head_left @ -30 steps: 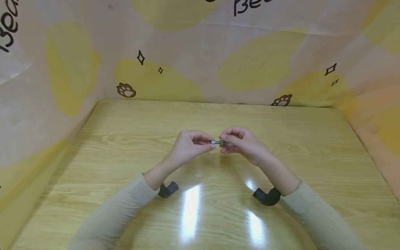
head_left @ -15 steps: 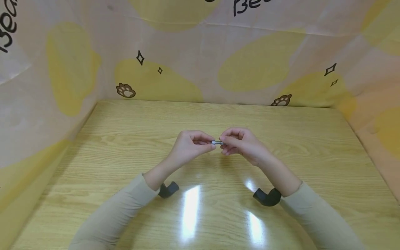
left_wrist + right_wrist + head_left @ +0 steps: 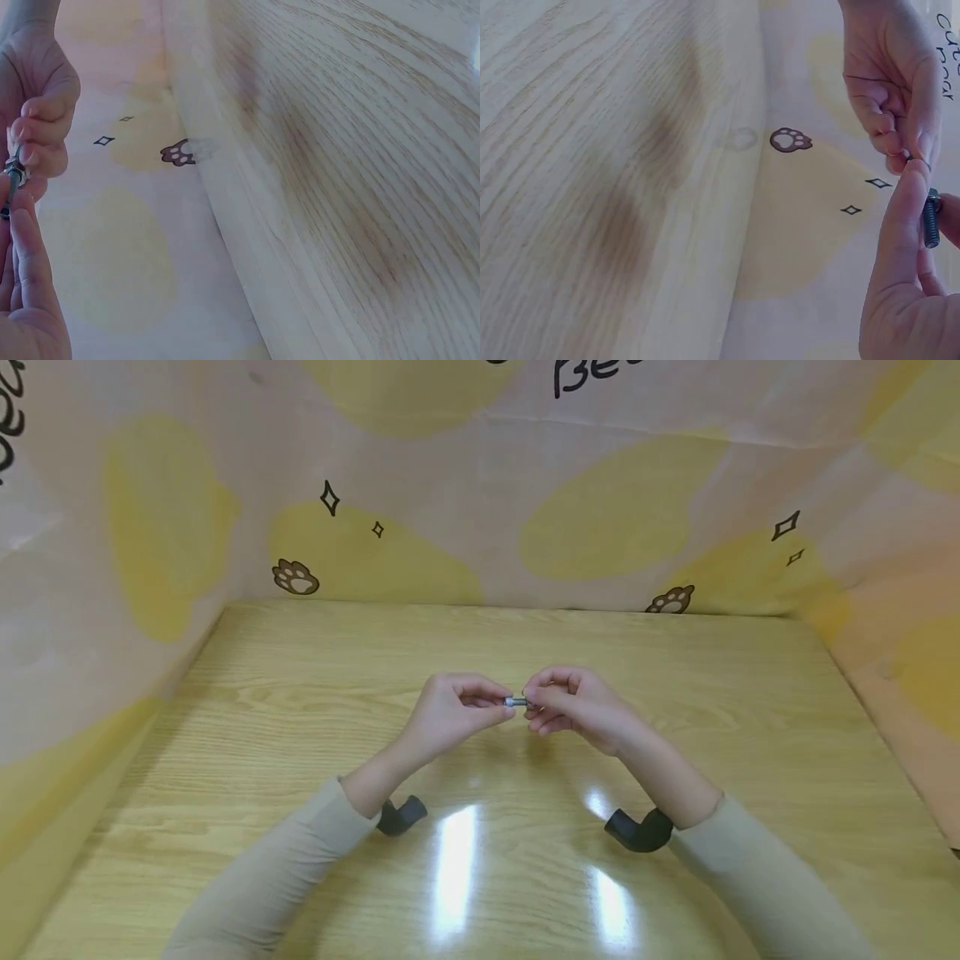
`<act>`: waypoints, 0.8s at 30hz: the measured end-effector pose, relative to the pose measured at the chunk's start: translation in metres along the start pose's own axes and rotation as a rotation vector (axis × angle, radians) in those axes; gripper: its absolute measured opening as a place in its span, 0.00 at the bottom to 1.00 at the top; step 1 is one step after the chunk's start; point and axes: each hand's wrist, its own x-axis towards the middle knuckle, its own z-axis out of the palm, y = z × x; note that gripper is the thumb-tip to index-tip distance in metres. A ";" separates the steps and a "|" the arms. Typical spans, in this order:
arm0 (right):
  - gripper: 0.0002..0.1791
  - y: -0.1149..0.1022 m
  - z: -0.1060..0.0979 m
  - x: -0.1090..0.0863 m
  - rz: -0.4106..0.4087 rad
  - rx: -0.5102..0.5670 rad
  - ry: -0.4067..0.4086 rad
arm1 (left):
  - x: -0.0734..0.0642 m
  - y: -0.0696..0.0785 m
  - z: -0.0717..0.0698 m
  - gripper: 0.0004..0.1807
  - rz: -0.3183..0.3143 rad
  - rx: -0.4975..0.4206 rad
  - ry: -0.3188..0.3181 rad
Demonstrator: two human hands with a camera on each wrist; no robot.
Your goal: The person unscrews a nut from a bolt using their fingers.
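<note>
We see a glossy, wood-grained table (image 3: 300, 693) catching glare — a small shiny metal bolt (image 3: 515, 702), matt beige cloth sleeves (image 3: 285, 868), and smooth printed sheeting (image 3: 600, 510) behind.

**Hands meet over the middle of the table**

The left hand (image 3: 450, 710) and right hand (image 3: 577, 706) hover above the centre of the light wooden table (image 3: 300, 693), fingertips facing, with a small silver metal bolt (image 3: 516, 702) between them. Pale paw-print paper walls (image 3: 465, 510) stand behind and at both sides of the table.
</note>
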 end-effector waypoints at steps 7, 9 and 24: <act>0.11 -0.006 -0.002 -0.001 -0.052 0.002 -0.026 | 0.001 0.002 0.000 0.09 -0.005 -0.014 -0.006; 0.08 -0.006 -0.002 -0.002 -0.043 0.011 -0.029 | 0.002 0.003 0.000 0.09 -0.003 -0.007 -0.008; 0.13 -0.005 -0.003 -0.004 -0.064 -0.047 -0.018 | 0.002 0.008 0.001 0.09 0.028 -0.014 -0.022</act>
